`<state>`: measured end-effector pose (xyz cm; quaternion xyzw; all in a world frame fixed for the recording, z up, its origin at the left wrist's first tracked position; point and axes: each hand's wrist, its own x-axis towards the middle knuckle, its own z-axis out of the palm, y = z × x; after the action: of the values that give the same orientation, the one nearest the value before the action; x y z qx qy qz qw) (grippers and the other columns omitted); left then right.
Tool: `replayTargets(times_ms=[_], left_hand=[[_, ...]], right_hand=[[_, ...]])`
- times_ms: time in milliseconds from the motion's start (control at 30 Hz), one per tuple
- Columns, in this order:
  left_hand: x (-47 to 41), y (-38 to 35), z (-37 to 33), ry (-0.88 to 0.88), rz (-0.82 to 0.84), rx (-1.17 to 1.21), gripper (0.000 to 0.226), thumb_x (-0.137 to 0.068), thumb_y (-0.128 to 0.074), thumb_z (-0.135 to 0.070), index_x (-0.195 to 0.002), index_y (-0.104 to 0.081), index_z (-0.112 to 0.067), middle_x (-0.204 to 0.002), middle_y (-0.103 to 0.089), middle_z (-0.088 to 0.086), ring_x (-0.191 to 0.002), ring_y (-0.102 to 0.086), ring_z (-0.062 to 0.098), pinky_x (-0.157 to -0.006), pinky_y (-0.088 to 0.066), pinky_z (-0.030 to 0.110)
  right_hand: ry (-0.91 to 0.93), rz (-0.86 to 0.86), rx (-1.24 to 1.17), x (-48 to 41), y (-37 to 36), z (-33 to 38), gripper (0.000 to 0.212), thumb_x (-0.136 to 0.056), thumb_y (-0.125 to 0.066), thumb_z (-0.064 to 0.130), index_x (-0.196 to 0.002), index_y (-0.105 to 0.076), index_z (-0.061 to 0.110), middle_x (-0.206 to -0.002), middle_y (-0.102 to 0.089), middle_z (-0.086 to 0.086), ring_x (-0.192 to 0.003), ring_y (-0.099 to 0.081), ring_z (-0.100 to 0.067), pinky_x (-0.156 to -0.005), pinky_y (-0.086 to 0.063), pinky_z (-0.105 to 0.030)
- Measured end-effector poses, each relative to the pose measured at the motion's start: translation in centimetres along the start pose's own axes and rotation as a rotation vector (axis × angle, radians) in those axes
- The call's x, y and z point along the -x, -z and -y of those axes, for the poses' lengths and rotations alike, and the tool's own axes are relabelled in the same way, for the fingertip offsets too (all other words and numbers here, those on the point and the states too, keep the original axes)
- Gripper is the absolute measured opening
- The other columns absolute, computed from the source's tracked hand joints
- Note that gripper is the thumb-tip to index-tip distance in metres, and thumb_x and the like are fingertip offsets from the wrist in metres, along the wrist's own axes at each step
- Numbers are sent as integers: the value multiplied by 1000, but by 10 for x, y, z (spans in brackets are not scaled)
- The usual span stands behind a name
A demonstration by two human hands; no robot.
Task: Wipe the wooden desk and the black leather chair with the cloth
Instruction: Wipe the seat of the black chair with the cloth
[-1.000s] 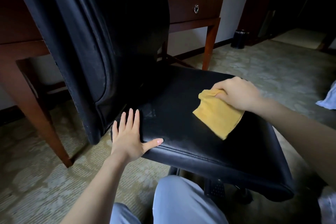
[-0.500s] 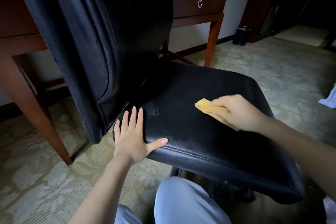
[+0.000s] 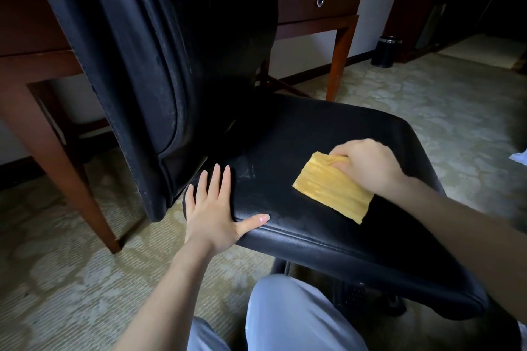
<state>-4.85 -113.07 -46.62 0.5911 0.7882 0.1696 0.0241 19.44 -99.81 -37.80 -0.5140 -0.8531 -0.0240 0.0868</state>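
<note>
The black leather chair (image 3: pixel 328 134) fills the middle of the view, its tall backrest on the left and its seat stretching right. My right hand (image 3: pixel 368 165) grips a folded yellow cloth (image 3: pixel 332 188) and presses it flat on the seat. My left hand (image 3: pixel 214 208) lies flat with spread fingers on the seat's front left corner, thumb along the edge. The wooden desk (image 3: pixel 319 0) stands behind the chair against the wall, with a drawer and a ring pull.
A desk leg (image 3: pixel 65 168) stands on the carpet to the left of the chair. A small black bin (image 3: pixel 385 51) sits by the wall at the right. My knee in grey trousers (image 3: pixel 291 319) is below the seat's front edge.
My right hand slid the cloth toward the front of the seat, then back to the middle, where the cloth again lies spread out. My left hand stayed put on the corner.
</note>
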Motion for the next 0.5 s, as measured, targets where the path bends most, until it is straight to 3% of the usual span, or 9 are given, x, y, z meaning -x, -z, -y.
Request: replayTargets(times_ms=[100, 200, 300, 400, 500], left_hand=[[1, 0, 0, -5, -3, 4, 135, -41, -4, -101, -152, 10, -25, -160, 13, -4, -147, 13, 18, -116, 10, 41], [1, 0, 0, -11, -9, 12, 132, -45, -9, -100, -152, 9, -26, -161, 12, -5, -147, 12, 18, -116, 10, 41], [1, -1, 2, -20, -16, 25, 130, -49, -14, -99, -152, 10, -24, -161, 11, -5, -147, 13, 18, -116, 11, 41], [3, -2, 1, -10, -33, 44, 135, -47, -15, -100, -152, 9, -18, -161, 11, -4, -147, 12, 17, -116, 11, 40], [5, -3, 0, -1, -51, 42, 138, -46, -12, -101, -152, 10, -16, -161, 11, -3, -147, 12, 16, -115, 12, 37]], right_hand=[[188, 17, -2, 17, -15, 2, 23, -91, -55, 31, -112, -67, 32, -105, -63, 9, -102, -57, -15, -83, -44, -29], [314, 10, -154, 40, -26, 0, 35, -88, -63, 33, -119, -65, 16, -117, -59, 2, -122, -46, -16, -100, -37, -28], [312, 86, -137, 57, -39, 1, 61, -92, -49, 49, -143, -38, 19, -150, -32, 7, -143, -18, -12, -114, -17, -26], [369, 72, -12, 53, -47, 2, 55, -98, -32, 46, -149, -20, 30, -155, -18, 12, -145, -10, -13, -115, -4, -22], [383, 95, -33, 33, -48, 6, 45, -101, -32, 34, -146, -27, 32, -154, -22, 14, -145, -12, -12, -118, -14, -30]])
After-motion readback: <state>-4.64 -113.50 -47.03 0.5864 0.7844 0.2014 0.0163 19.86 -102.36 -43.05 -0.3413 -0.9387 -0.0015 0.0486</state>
